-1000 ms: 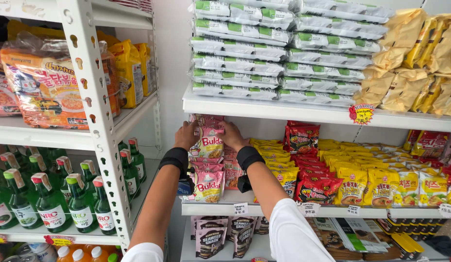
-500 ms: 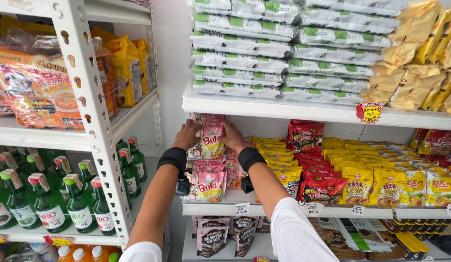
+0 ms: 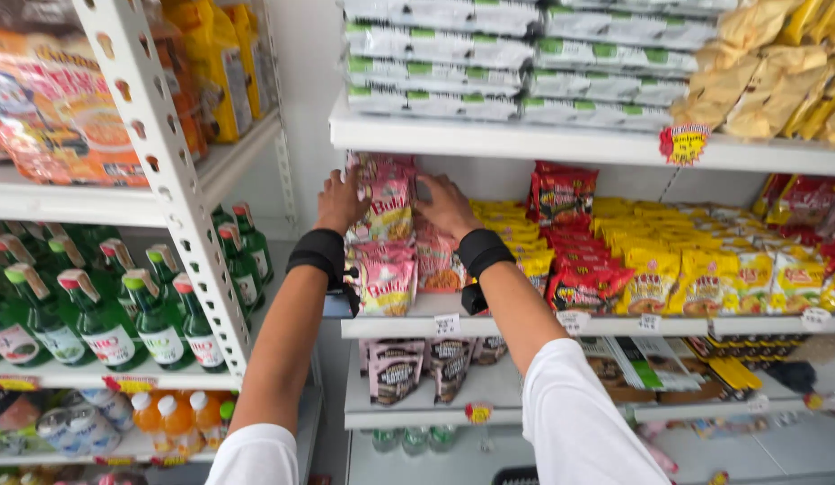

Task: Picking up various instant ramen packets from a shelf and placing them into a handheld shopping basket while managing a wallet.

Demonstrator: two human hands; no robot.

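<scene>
In the head view, both hands reach up to the middle shelf [image 3: 489, 325] at the centre of the frame, each wrist wrapped in a black band. The left hand [image 3: 341, 199] lies against the left edge of the upper pink noodle packet [image 3: 389, 205], fingers curled about that edge, and the right hand [image 3: 444, 205] presses flat on the packet's right side with fingers spread over the packets behind; between them the two hands clasp the packet upright, its top just below the shelf above. Directly beneath it stands a second pink noodle packet [image 3: 387, 278], resting on the shelf front, with another pinkish packet [image 3: 438, 265] just to its right, partly hidden by the right forearm. To the right along the same shelf run red noodle packets [image 3: 570, 193] and then rows of yellow noodle packets [image 3: 669, 269]. The top shelf in the upper centre carries stacked white-and-green packets [image 3: 435, 72], with tan packets [image 3: 759, 81] in the upper right. On the lower shelf sit dark brown pouches [image 3: 395, 368]. At the left of the frame a white metal rack [image 3: 157, 144] holds green glass bottles [image 3: 103, 314], orange snack bags [image 3: 67, 108] above them, and orange drink bottles [image 3: 161, 418] at the lower left.
</scene>
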